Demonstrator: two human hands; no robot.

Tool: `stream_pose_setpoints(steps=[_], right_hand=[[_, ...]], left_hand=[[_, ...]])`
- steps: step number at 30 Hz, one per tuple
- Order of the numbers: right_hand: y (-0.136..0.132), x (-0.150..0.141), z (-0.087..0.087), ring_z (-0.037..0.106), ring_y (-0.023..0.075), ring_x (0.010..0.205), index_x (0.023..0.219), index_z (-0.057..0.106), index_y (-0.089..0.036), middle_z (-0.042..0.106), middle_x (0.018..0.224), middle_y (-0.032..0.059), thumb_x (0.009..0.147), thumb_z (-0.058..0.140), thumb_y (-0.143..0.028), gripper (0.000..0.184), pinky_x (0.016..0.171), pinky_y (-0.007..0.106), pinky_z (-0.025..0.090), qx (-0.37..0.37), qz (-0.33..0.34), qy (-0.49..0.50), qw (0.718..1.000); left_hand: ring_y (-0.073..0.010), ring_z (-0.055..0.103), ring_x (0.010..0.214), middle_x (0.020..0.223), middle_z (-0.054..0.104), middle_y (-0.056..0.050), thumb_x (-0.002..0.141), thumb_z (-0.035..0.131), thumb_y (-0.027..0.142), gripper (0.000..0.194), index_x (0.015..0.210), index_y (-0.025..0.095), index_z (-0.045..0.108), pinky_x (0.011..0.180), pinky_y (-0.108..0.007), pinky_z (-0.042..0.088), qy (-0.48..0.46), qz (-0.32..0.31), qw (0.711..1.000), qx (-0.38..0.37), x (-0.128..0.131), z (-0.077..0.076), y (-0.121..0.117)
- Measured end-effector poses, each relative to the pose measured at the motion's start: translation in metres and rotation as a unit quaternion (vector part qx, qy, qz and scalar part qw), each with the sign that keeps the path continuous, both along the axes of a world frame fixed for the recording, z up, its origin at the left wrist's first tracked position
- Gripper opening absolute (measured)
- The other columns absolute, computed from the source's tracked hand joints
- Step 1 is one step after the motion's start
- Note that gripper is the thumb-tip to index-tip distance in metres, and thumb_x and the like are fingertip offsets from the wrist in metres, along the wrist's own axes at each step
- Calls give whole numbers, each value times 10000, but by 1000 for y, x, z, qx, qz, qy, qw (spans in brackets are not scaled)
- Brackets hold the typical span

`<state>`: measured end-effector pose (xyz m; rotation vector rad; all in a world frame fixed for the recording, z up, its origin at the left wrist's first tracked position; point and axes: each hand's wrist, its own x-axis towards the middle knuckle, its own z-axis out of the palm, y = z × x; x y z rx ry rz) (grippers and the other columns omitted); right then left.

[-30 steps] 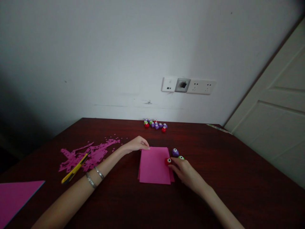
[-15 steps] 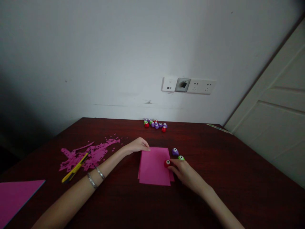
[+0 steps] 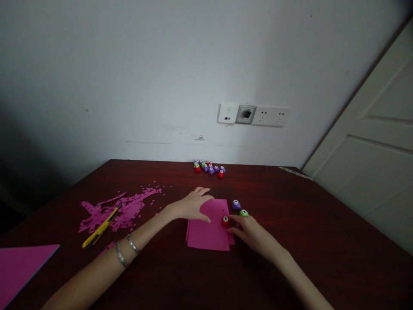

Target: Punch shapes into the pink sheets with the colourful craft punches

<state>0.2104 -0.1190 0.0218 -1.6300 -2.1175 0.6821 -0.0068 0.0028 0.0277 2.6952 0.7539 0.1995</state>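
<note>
Since the earlier frame, the left hand (image 3: 192, 206) has moved from the far left corner of the stack of flat, pink, square sheets (image 3: 208, 237) to a place over their left part. Its fingers, which were gathered together, are now spread wide, and it has hold of nothing; whether it touches the top sheet, I cannot tell.

The right hand (image 3: 251, 227) has stayed at the right edge of the sheets. It is partly closed, and its thumb and index finger have hold of a small, round, red piece with a white and black eye (image 3: 225, 222). This piece is at the right side of the top sheet; if it rests on the paper, I cannot see surely.

Just beyond this hand, on the dark red-brown bench (image 3: 158, 275), are a small purple piece with an eye (image 3: 236, 205) and a small green piece with an eye (image 3: 244, 212). Near the wall lies a group of similar red, green and purple pieces (image 3: 211, 170).

At left, a yellow and black cutter knife (image 3: 101, 228) lies against scattered, thin pink scraps (image 3: 132, 211). Nearer, a larger pink sheet (image 3: 26, 267) is partly in view.
</note>
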Motion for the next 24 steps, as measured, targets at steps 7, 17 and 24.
stream_pose_setpoints(steps=[7,17,24], right_hand=[[-1,4,2,586,185,795,1006,649,-200,649,892,58,832,478,-284,259,679,258,412,-4,-12,-8,1000],[1,3,-4,594,186,799,1025,641,-199,659,892,61,834,490,-271,254,689,263,419,10,-18,-13,1000],[2,4,-6,591,175,775,1024,637,-193,652,872,60,839,483,-262,250,676,259,424,7,-13,-15,1000]], left_hand=[[-319,-23,1354,1486,7,-116,633,570,660,1021,1419,180,129,1063,-487,144,117,-91,987,-54,4,-13,-10],[-289,33,1358,1482,52,-108,657,515,684,1015,1422,157,105,1084,-457,103,141,-93,984,-51,5,-16,-14],[-299,42,1356,1481,58,-118,658,508,691,1011,1417,138,134,1084,-463,106,139,-85,984,-65,7,-11,-18]])
